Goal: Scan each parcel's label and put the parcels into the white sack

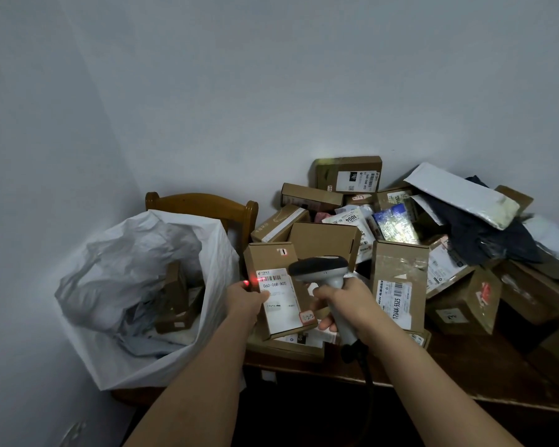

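While the left hand grips one parcel, the right hand grips one scanner beside one white sack.

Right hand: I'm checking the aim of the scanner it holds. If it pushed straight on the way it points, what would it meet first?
Probably the labelled box that the left hand holds up: the right hand aims the scanner at it, and red light falls on its label. Depth between them is unclear.
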